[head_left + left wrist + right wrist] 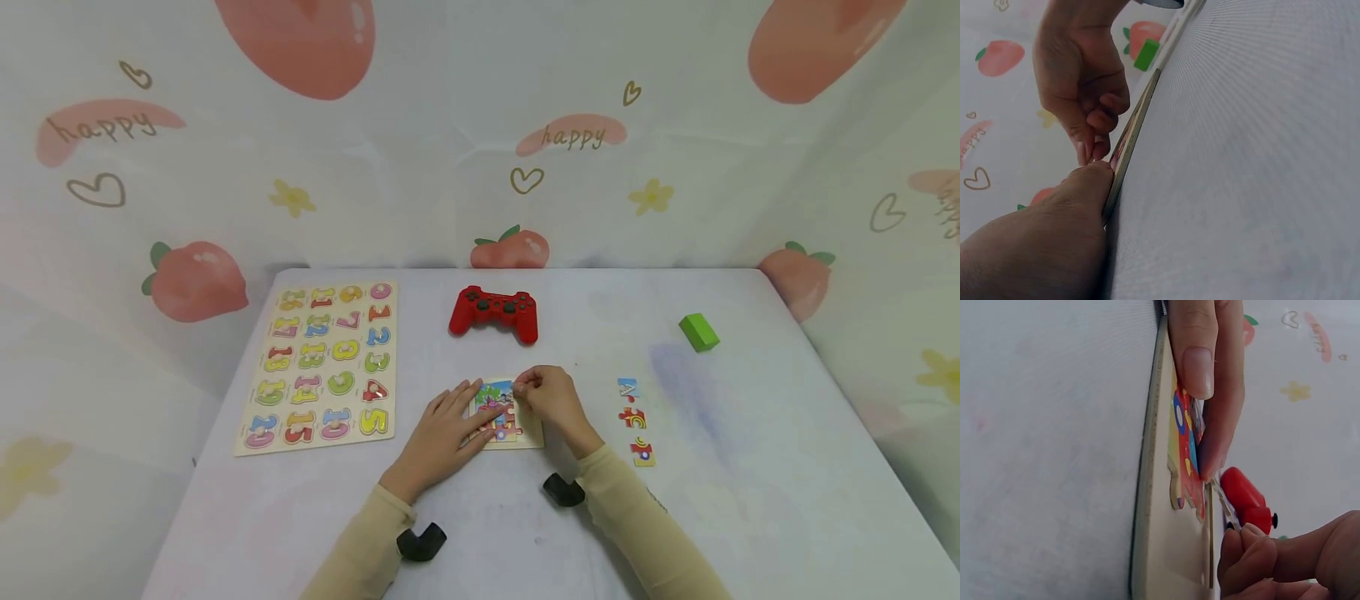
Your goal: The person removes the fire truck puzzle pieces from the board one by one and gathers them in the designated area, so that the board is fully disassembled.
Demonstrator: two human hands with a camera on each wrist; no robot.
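A small wooden puzzle board (534, 433) with colourful pieces on its left part lies at the middle of the table. My left hand (446, 433) rests on it with fingers spread, pressing the pieces. At the board's upper right my right hand (555, 404) pinches a small piece between thumb and fingertips; the piece is mostly hidden. In the right wrist view the puzzle pieces (1188, 450) lie under my left fingers, and the right side of the board (1179, 550) is bare wood. The left wrist view shows my right hand (1088, 81) close to my left thumb.
Several loose puzzle pieces (632, 417) lie in a column to the right. A number board (251, 442) is at the left, a red game controller (495, 308) behind the puzzle, and a green block (699, 332) at the back right.
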